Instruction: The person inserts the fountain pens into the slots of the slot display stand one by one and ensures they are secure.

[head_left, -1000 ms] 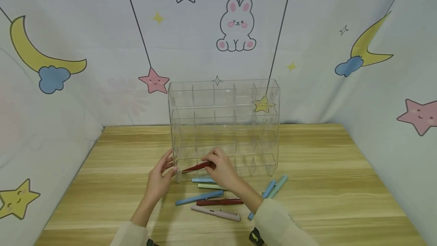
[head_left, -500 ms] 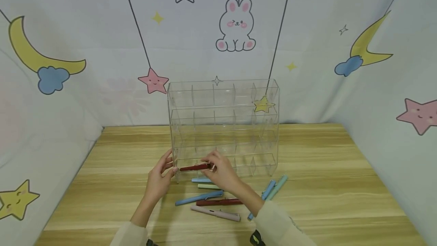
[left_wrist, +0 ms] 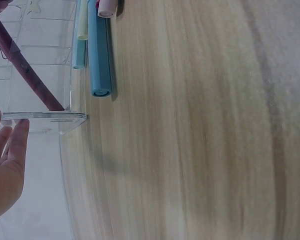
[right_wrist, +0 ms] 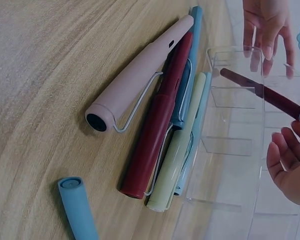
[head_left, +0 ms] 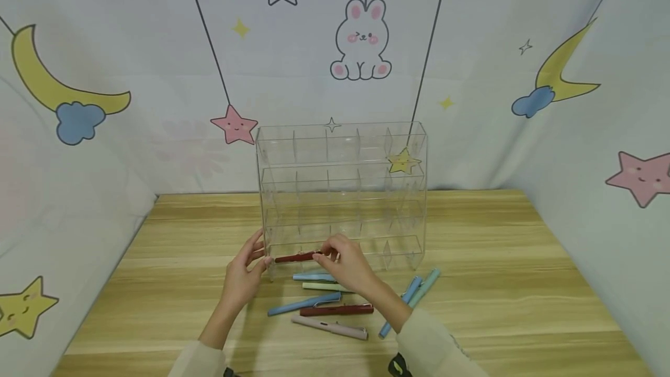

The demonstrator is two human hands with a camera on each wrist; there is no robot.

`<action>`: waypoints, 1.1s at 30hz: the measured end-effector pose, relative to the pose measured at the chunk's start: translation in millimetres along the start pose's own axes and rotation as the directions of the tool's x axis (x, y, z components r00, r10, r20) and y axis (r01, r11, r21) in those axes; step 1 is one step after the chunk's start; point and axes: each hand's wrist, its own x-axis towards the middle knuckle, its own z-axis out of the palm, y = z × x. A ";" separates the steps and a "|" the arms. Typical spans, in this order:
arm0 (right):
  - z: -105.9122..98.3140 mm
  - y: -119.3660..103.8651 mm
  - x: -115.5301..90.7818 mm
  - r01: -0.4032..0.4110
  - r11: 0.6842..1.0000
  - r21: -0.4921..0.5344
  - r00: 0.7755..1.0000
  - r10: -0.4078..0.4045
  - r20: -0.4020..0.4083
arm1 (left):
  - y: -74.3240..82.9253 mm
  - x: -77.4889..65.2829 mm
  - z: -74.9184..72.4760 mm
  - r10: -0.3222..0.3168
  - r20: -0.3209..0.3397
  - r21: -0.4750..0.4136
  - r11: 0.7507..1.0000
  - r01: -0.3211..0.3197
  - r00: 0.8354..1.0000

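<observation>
Dark red, the held pen point(head_left: 296, 257) is at the lower left of the clear rack point(head_left: 344, 193); see-through walls make its depth inside hard to judge. The right hand point(head_left: 348, 260) pinches one end; the left hand point(head_left: 245, 272) rests fairly straight fingers on the rack's side. On the table point(head_left: 481, 249), the right arm point(head_left: 389, 302) partly hides a pale green pen point(head_left: 323, 287).
</observation>
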 end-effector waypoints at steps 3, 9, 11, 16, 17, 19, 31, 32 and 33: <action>-0.2 0.7 0.0 0.014 1.000 0.007 1.000 -0.014 0.005 | -0.3 0.3 -0.1 -0.003 0.008 0.006 1.000 0.003 1.000; -1.3 0.4 0.2 0.052 0.999 0.003 0.998 -0.052 0.019 | -0.2 0.8 0.2 -0.005 0.007 0.001 1.000 0.005 1.000; -1.6 0.1 0.1 0.067 0.998 0.000 0.998 -0.067 0.021 | -0.3 0.9 0.5 -0.005 0.006 0.000 1.000 0.005 1.000; -2.8 0.2 -0.9 0.072 0.997 0.010 0.997 -0.073 0.035 | -0.8 1.0 1.2 -0.009 0.004 -0.006 1.000 0.009 1.000; -3.4 0.5 -1.4 0.065 0.998 0.016 0.997 -0.065 0.043 | -0.9 1.0 1.3 -0.009 0.004 -0.007 1.000 0.009 1.000; -5.0 1.6 -2.7 0.049 0.998 0.028 0.997 -0.050 0.064 | -1.1 1.1 1.4 -0.009 0.004 -0.009 1.000 0.009 1.000; -43.8 24.3 -21.8 -0.039 0.999 0.031 0.985 0.033 0.169 | -0.4 0.8 1.0 -0.005 -0.001 -0.002 1.000 0.005 1.000; -48.6 27.7 -24.7 -0.039 0.999 0.029 0.984 0.034 0.174 | -0.4 0.7 0.9 -0.004 0.000 -0.003 1.000 0.004 1.000; -53.3 31.9 -27.8 -0.040 0.999 0.026 0.983 0.035 0.179 | -0.3 0.6 0.7 -0.004 0.002 -0.004 1.000 0.004 1.000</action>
